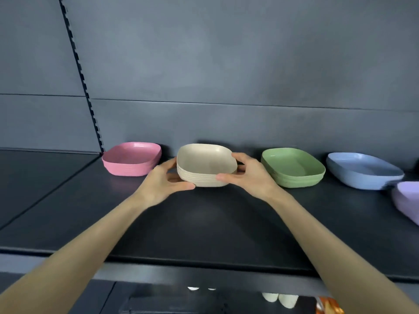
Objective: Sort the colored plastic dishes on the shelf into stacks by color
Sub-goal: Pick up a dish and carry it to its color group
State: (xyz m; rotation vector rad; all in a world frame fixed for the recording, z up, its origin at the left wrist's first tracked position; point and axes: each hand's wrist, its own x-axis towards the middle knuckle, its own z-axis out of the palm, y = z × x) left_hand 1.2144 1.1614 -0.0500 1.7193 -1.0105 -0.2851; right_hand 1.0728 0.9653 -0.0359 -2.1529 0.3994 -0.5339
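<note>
While the cream stack (205, 164) is kept at the middle of the dark shelf (204, 225), between the pink stack (131, 160) and the green stack (292, 167), it is held from both sides: the grip of the left hand (163, 181) and of the right hand (250, 175) is curled round its edges. A blue stack (362, 171) and a purple dish (407, 199) are seen further right.

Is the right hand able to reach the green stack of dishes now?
Probably yes, once it lets go. The right hand grips the cream stack together with the left hand; the green stack stands just beside it on the shelf, with nothing between them.
</note>
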